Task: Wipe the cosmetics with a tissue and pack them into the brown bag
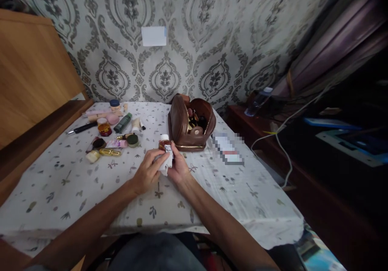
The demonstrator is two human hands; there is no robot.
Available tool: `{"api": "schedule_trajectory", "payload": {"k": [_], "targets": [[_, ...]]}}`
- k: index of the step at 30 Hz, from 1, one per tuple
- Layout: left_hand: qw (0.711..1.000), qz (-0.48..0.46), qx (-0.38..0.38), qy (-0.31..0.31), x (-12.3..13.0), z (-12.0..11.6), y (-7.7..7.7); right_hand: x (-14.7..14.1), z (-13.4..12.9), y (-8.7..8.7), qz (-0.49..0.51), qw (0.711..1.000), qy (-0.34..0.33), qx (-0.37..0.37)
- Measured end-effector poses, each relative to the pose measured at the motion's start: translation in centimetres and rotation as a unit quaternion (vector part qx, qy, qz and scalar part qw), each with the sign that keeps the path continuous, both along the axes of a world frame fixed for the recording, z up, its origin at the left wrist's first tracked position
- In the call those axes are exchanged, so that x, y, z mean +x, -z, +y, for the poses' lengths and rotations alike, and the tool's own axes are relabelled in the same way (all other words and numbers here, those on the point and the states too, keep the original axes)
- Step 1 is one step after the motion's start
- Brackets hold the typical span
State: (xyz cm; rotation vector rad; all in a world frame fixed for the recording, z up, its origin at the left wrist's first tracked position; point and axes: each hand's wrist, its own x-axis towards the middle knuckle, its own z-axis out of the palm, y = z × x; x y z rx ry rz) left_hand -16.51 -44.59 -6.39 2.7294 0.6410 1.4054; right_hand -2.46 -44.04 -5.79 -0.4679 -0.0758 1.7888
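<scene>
Grey-and-white patterned wallpaper (204,32) covers the wall, with a white card (153,36) fixed on it. Against it stands a table (100,190) under a white cloth printed with small plants. Wooden furniture (36,56) borders it on the left; on the right are a mauve curtain (330,40), a clear bottle (257,102) and a white cable (300,104).

The left hand (149,166) and right hand (179,166) meet over the table, just in front of an open brown bag (182,129). Both are closed on a white-capped amber jar (165,144), fingers bent, the left thumb across its front. Something white, cloth or paper, I cannot tell which, shows below it between them. To the left lie a green tube (123,122), a red pot (104,130) and a gold tube (110,152).
</scene>
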Motion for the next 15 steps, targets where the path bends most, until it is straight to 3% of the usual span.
{"api": "schedule_trajectory", "payload": {"k": [4,7,15], "targets": [[0.993,-0.051,-0.078,-0.079,-0.2,0.5,-0.1,-0.4,0.1,0.1,-0.014,1.0,0.006,-0.016],[0.988,-0.055,-0.089,-0.115,-0.1,1.0,0.2,-0.3,0.3,0.3,-0.004,1.0,0.007,-0.031],[0.999,0.04,0.03,0.014,0.8,-0.4,0.7,0.9,-0.2,0.0,0.018,0.999,-0.03,-0.011]]}}
